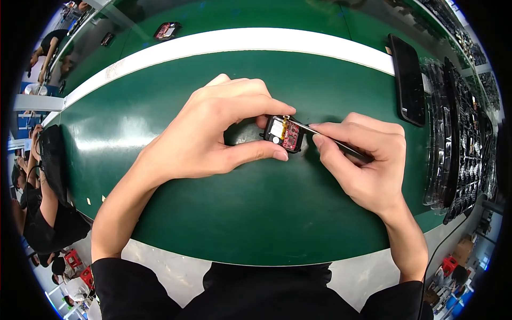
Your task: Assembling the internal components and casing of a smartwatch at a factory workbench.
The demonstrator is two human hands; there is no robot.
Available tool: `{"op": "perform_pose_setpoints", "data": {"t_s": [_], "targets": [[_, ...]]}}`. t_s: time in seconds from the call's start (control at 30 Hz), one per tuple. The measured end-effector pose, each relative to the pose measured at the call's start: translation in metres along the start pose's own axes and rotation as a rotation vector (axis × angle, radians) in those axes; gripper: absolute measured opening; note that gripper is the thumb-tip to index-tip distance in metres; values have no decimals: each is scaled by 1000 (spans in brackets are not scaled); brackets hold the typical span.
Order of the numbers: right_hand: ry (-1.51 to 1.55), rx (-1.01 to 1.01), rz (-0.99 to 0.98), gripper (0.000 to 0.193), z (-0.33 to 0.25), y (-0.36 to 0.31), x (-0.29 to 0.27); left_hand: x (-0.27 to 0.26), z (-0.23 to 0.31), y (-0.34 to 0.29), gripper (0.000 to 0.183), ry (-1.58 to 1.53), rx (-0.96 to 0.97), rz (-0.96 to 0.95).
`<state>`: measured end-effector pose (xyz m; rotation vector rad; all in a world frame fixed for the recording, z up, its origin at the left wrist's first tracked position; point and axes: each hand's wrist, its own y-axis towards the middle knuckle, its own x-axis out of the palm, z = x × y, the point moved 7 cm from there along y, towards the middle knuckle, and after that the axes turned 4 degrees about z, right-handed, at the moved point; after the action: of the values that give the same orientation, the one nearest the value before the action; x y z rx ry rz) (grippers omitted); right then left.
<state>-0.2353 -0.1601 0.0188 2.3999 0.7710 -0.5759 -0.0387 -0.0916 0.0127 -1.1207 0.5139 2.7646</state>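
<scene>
A small black device housing (265, 140), its inside facing up, is held just above or on the green table; I cannot tell which. Inside it sit a red circuit board (292, 136), a silvery-white block and a yellow ribbon strip. My left hand (224, 125) grips the housing between thumb below and index finger above. In my right hand (368, 152) a pair of dark tweezers (341, 145) is pinched like a pen. Their thin tip reaches the upper edge of the housing, by the yellow strip, close to my left index fingertip.
Green table (256, 213) with a white raised bar (240, 40) across its far side. Stacked clear and black plastic trays (458, 144) stand at right, beside a black phone-like slab (408, 80). Another open device (167, 31) lies beyond the bar. A person's arm (49, 200) is at left.
</scene>
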Motion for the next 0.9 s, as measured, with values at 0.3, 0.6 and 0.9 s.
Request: {"op": "perform_pose_setpoints", "data": {"t_s": [0.3,0.6,0.9], "targets": [[-24,-28,30,18,-2,-4,-5,-1,2,0,58,-18,-40,59],[-202,-233,81,29,-14,-8,-1,0,1,2,54,-25,-20,64],[-90,-184,37,24,-11,-6,-2,-3,-3,1,55,-116,-36,11]]}}
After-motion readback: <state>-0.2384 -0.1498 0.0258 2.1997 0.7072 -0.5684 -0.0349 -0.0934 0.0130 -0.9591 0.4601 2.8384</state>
